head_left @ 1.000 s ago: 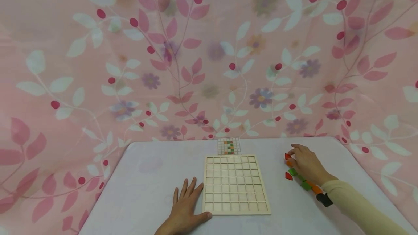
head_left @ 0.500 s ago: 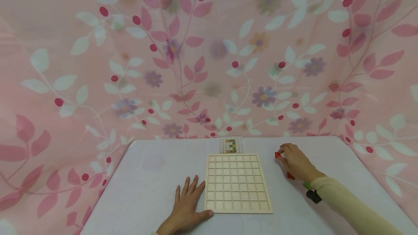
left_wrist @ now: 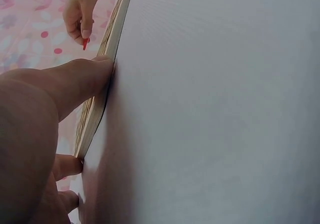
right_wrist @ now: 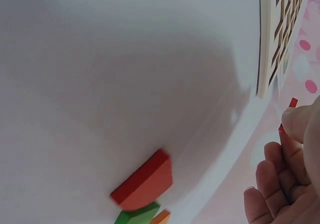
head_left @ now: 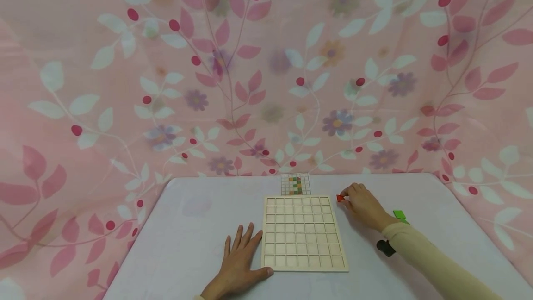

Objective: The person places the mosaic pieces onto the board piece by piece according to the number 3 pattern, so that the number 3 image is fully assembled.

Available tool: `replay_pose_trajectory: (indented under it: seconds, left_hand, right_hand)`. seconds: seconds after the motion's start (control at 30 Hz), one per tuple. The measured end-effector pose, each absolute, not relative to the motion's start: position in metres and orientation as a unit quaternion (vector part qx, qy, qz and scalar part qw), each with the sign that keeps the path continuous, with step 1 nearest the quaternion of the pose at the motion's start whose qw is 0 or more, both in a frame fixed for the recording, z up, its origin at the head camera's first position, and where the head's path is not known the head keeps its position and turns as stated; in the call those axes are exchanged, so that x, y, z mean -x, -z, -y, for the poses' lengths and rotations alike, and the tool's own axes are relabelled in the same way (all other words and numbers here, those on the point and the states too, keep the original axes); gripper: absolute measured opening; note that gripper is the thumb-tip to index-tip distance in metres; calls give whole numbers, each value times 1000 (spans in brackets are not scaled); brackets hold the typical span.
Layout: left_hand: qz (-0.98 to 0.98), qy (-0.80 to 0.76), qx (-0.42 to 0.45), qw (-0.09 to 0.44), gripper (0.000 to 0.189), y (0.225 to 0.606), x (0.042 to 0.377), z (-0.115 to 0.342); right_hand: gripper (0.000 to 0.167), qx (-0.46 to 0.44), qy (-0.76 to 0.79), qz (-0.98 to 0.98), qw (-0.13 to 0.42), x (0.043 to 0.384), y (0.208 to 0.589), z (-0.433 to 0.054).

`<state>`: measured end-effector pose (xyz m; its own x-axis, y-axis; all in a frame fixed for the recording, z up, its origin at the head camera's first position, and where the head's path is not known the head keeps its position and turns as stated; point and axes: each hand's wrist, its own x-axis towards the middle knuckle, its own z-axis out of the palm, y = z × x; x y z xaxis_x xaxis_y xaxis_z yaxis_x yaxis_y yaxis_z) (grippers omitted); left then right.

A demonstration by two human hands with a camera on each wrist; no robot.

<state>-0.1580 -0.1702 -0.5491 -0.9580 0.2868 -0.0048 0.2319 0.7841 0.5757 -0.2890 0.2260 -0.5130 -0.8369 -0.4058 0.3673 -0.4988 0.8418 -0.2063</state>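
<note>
My right hand (head_left: 366,207) pinches a small red piece (head_left: 340,197) between thumb and fingers, raised just off the upper right corner of a pale wooden grid board (head_left: 297,235). The right wrist view shows the red piece (right_wrist: 293,103) poking out past the thumb. My left hand (head_left: 237,270) lies with spread fingers at the board's left side. Its thumb touches the lower left corner, and the left wrist view shows the thumb (left_wrist: 85,81) against the board's edge (left_wrist: 95,116). The board's cells hold no pieces.
A printed grid card (head_left: 296,184) with a coloured pattern lies behind the board. Green pieces (head_left: 399,215) lie right of my right forearm. In the right wrist view another red piece (right_wrist: 147,181) lies beside a green piece (right_wrist: 137,214) and an orange piece (right_wrist: 161,217).
My right hand has taken the red piece from the loose pieces at the right and carried it left to the board's upper right corner. The left hand keeps its place.
</note>
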Motion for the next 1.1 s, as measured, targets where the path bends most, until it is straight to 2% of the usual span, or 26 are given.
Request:
replay_pose_trajectory:
  seconds: [0.23, 0.73, 1.1]
  left_hand:
    - [-939, -310, -144, 40, 102, 550, 158, 170]
    - [-941, -304, -140, 40, 102, 551, 159, 169]
    - [-943, -302, -136, 45, 102, 547, 156, 170]
  right_hand:
    - [14, -236, -175, 948, 121, 288, 517, -206]
    - [15, -225, -162, 959, 58, 289, 523, -167]
    - [17, -239, -122, 961, 65, 288, 519, -151]
